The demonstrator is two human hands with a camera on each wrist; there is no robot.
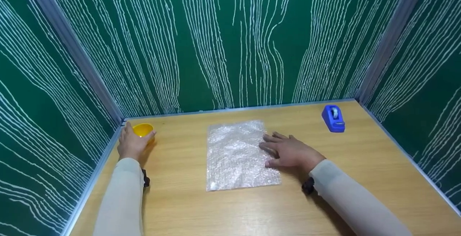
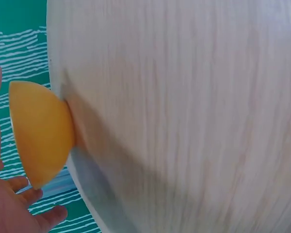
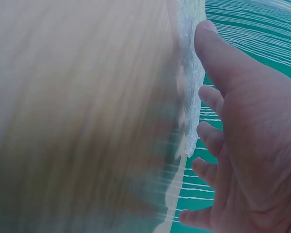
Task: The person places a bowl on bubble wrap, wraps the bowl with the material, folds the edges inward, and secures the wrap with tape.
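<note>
A yellow bowl (image 1: 143,129) stands upright on the table near its back left corner. Around its near side is my left hand (image 1: 132,143), thumb and fingers spread to either side. In the left wrist view the thumb is apart from the bowl (image 2: 41,131), while some fingers are close to its rim; contact is unclear. A sheet of bubble wrap (image 1: 237,156) lies flat in the middle of the table. My right hand (image 1: 291,153) is at its right edge with fingers spread, holding nothing. Whether the fingertips touch the wrap cannot be told.
A blue tape dispenser (image 1: 333,119) with a roll of tape stands at the back right of the wooden table (image 1: 180,207). Green walls (image 1: 230,48) with white wavy lines enclose the table at the back and sides, with grey posts at the corners.
</note>
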